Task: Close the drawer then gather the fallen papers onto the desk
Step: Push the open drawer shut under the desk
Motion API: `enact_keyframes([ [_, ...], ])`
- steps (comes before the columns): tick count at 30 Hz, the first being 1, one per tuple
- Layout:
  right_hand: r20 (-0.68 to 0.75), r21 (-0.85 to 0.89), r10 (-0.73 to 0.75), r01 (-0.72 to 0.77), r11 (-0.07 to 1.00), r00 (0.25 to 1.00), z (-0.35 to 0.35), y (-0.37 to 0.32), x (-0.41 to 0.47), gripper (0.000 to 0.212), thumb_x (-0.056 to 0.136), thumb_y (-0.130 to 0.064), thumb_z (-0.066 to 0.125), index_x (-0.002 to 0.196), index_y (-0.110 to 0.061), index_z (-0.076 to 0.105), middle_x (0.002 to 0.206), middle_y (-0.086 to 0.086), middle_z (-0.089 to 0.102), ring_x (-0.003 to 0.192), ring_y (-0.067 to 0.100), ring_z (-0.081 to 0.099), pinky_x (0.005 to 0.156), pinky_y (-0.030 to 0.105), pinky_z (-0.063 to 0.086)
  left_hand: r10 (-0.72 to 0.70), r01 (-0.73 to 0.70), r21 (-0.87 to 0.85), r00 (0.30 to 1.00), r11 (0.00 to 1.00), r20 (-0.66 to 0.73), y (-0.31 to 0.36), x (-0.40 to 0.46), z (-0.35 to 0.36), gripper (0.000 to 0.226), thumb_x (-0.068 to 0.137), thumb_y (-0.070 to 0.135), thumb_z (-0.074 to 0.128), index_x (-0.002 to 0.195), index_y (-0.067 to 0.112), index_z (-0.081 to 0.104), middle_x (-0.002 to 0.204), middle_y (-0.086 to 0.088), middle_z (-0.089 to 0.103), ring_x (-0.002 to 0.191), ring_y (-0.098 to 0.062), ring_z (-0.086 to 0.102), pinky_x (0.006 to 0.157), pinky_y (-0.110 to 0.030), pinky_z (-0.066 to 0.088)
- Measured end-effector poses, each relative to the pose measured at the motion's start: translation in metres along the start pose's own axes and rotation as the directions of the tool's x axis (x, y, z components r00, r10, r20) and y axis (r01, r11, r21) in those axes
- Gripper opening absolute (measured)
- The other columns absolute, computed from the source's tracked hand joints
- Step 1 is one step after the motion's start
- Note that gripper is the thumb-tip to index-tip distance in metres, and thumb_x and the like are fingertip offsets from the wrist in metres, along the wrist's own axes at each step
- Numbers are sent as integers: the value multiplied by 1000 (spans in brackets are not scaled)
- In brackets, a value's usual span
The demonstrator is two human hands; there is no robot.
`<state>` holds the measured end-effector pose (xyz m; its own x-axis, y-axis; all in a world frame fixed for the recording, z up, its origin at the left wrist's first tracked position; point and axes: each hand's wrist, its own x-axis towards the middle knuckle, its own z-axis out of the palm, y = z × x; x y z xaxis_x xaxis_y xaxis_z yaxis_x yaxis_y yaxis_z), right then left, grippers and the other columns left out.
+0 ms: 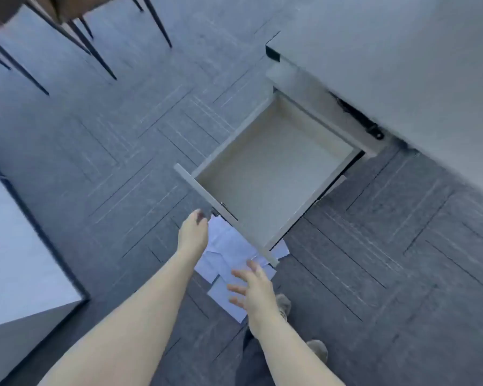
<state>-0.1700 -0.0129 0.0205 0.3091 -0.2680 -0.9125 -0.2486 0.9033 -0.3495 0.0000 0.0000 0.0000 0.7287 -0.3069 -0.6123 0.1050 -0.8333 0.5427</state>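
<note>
Still, both grips open: left hand [193, 232] nr drawer [265, 174] front.

The pale grey, square, empty drawer [265, 174] stands pulled fully out from under the grey worktop [402, 65], above scattered white paper sheets [229, 254] lying overlapped on the floor.

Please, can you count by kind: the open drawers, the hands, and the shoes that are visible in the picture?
Open empty grey drawer: 1
Bare hands: 2, left hand and right hand
Brownish shoes: 2, and
Total: 5
</note>
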Motion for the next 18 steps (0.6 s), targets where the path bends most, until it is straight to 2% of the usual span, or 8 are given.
enact_keyframes([
  [3, -36, 160, 31, -25, 987, 999, 3, -1, 20, 32, 97, -18, 49, 125, -33, 45, 126, 1, 60, 104, 27, 68, 80, 41, 56, 3, -1, -69, 1000, 998, 26, -2, 14, 13, 39, 91, 10, 39, 123, 12, 61, 125, -14, 65, 113, -34, 59, 84, -35, 43],
  [6, -75, 255, 23, -3, 967, 997, 1, -12, 30, 25, 99, -17, 48, 123, -22, 50, 130, 1, 60, 102, 23, 68, 82, 40, 56, -22, 21, -117, 1000, 993, -1, 2, 20, 25, 35, 87, 11, 41, 109, 10, 67, 111, -18, 70, 96, -38, 61, 73, -31, 42],
  [7, -79, 271, 17, 5, 963, 997, 0, -16, 32, 22, 99, -16, 47, 120, -20, 51, 130, 2, 60, 102, 24, 68, 81, 40, 56, -19, 16, -125, 1000, 992, -19, 5, 20, 29, 32, 87, 13, 43, 108, 11, 67, 107, -17, 71, 90, -36, 61, 73, -33, 45],
  [10, -95, 278, -6, 32, 960, 995, -9, -34, 37, 19, 99, -16, 47, 117, -21, 52, 128, 1, 61, 103, 24, 68, 74, 36, 56, -3, -4, -149, 999, 989, -53, 24, 22, 42, 24, 89, 17, 50, 106, 16, 68, 98, -7, 70, 93, -29, 61, 85, -40, 50],
  [12, -104, 271, -36, 63, 961, 994, -17, -51, 42, 20, 99, -15, 46, 117, -21, 52, 127, 0, 62, 103, 24, 69, 71, 34, 56, 29, -41, -166, 997, 985, -72, 41, 26, 55, 23, 90, 19, 54, 108, 18, 68, 94, 0, 67, 91, -22, 59, 81, -35, 48],
  [14, -100, 252, -73, 97, 963, 992, -28, -68, 51, 22, 100, -16, 44, 120, -21, 52, 127, -1, 61, 102, 23, 69, 72, 34, 56, 47, -64, -184, 995, 981, -92, 59, 34, 69, 25, 90, 20, 57, 113, 19, 68, 99, 3, 69, 93, -18, 60, 79, -29, 42],
  [18, -96, 257, -115, 136, 957, 989, -50, -107, 69, 29, 99, -16, 43, 126, -18, 52, 125, -2, 63, 100, 23, 70, 70, 34, 56, 30, -53, -175, 991, 983, -134, 98, 51, 96, 27, 87, 18, 58, 112, 20, 69, 103, 0, 74, 97, -20, 65, 87, -31, 47],
])
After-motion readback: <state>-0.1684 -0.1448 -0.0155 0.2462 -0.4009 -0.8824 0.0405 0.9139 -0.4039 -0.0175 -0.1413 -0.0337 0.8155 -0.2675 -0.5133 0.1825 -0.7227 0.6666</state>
